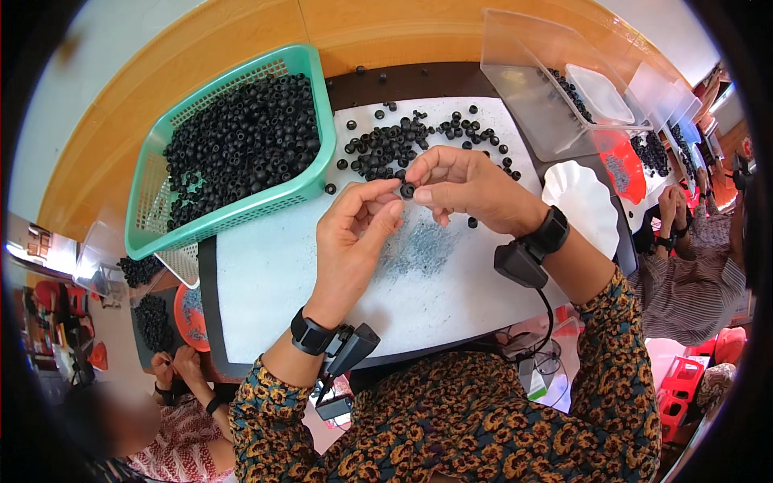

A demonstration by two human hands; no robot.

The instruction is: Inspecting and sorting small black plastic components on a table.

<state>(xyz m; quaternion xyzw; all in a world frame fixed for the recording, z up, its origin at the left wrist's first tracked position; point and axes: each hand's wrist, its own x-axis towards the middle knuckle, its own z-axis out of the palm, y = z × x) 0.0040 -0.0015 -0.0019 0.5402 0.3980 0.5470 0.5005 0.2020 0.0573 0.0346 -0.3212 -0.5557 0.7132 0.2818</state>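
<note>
Over the middle of the white sheet (274,274), both hands meet at one small black ring-shaped part (407,191) with a hole through it. My right hand (471,189) pinches it between thumb and index finger. The bent thumb and index finger of my left hand (354,229) close on its left side; any smaller piece between those fingertips is hidden. Just beyond my hands lies a loose spread of similar black parts (374,153). Below them, tiny pale-blue bits (423,249) are scattered on the sheet.
A green basket (324,121) full of black parts stands at the left. A clear plastic bin (523,60) sits at the back right, above a white fluted dish (576,209). Co-workers' hands (189,366) handle parts at the left, and another person (684,258) sits at the right.
</note>
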